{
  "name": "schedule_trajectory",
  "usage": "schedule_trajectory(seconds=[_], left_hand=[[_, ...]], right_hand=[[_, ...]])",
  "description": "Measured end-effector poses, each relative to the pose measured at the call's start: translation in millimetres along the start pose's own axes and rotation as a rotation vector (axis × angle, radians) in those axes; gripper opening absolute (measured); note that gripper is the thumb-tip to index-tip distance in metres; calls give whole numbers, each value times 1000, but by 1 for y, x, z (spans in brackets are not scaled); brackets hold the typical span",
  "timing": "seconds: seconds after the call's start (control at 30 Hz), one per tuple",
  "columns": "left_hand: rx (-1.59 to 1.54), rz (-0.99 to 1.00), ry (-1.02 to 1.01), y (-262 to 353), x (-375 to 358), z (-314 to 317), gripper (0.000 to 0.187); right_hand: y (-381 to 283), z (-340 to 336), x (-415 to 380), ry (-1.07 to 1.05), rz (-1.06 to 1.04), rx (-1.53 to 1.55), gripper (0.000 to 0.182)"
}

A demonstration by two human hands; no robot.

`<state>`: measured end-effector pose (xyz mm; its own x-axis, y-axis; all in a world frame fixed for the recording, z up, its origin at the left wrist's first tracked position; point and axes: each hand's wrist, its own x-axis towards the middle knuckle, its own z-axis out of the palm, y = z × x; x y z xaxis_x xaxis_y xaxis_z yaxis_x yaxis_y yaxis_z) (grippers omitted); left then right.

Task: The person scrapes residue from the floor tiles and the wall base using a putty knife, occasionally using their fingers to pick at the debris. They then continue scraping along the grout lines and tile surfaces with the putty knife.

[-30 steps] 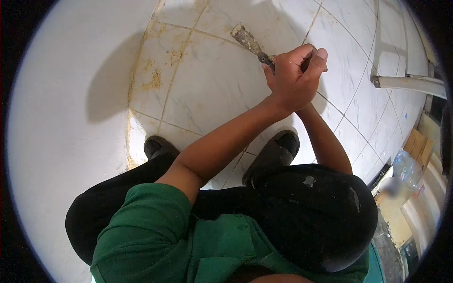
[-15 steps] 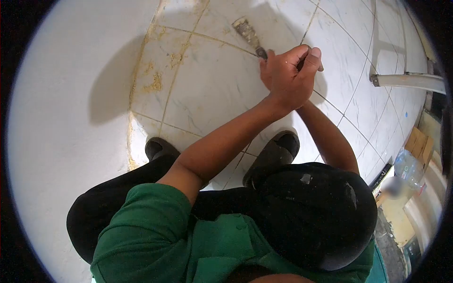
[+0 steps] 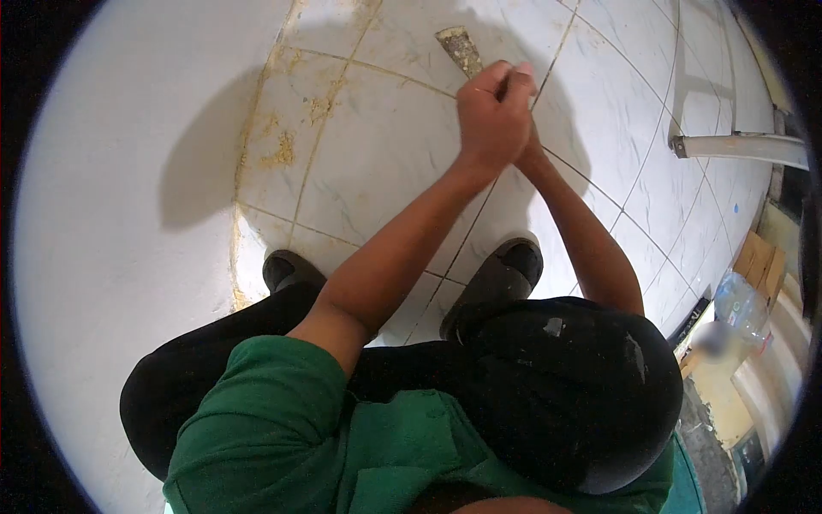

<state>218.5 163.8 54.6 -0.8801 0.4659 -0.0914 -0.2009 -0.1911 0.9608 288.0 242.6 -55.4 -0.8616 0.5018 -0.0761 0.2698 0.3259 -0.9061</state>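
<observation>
At twelve o'clock on the tiled floor [image 3: 385,163], a scraper [image 3: 460,50] was held tight in the clasped left hand [image 3: 488,120] and right hand [image 3: 524,128], mid-scrape along the grout, firm pressure being judged needed next.

Left hand [image 3: 490,116] grips scraper [image 3: 460,47] (blade dirty)

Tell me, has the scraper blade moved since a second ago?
Yes. The scraper has slid up the tiled floor, away from the shoes, past the grout line.
</observation>
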Motion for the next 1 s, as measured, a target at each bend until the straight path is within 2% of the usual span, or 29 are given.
schedule_trajectory(seconds=[0.07,0.1,0.17,0.2,0.27,0.37,0.57,0.67,0.77,0.87,1.0], left_hand=[[-5,-5,75,-20,11,-13,28],[118,-35,45,-17,14,-21,23],[363,-98,-16,-9,18,-39,14],[572,92,-48,-12,20,-44,11],[982,492,-100,-24,26,-53,20],[1157,490,-266,-28,21,-52,39],[1132,425,-327,-36,24,-49,36],[1045,474,-315,-32,29,-53,30],[999,496,-366,-29,34,-56,26],[1002,498,-437,-31,38,-57,25],[974,486,-485,-32,40,-54,26]], right_hand=[[-26,-11,7,0,67,-222,33],[-22,-22,13,-44,199,-185,35],[-45,-48,23,-140,283,-257,35],[-54,-59,28,-185,321,-295,35],[-59,-74,31,-155,179,-371,29],[-76,-86,34,-165,93,-462,23],[-91,-80,26,-76,30,-278,21],[-95,-79,23,-39,235,-76,21],[-97,-77,19,-6,259,92,21],[-101,-75,17,7,290,33,20],[-93,-76,14,12,316,103,20]])
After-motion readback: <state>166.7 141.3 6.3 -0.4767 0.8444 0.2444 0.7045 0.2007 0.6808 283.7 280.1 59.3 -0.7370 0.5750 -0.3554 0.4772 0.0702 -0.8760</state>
